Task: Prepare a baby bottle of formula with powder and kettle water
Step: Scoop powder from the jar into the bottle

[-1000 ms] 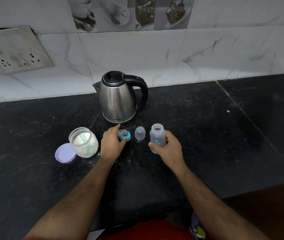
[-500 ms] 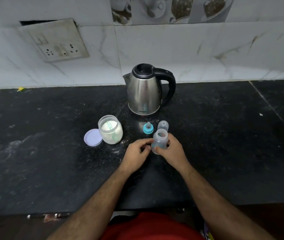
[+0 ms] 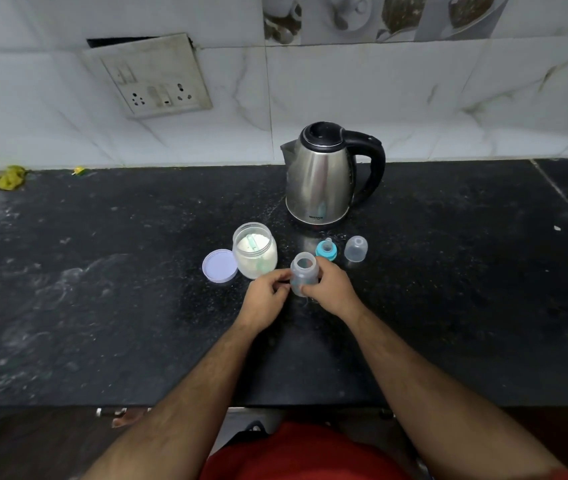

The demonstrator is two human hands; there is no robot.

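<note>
Lilac plastic, the jar's lid (image 3: 219,265) lay on the black counter (image 3: 102,306) just beside the open powder jar (image 3: 254,250). Both hands held the uncapped baby bottle (image 3: 304,273) upright: left hand (image 3: 268,299) pinching its side, right hand (image 3: 332,289) wrapped around it. Behind sat the teal teat ring (image 3: 326,250), clear cap (image 3: 356,249) and steel kettle (image 3: 324,178).

The kettle (image 3: 319,183) is brushed, shiny metal with a glossy black plastic handle. The bottle (image 3: 304,273) is cloudy plastic. The counter (image 3: 102,306) is speckled black stone.

One head-worn view looks down (slightly forward) over the counter (image 3: 102,306).
</note>
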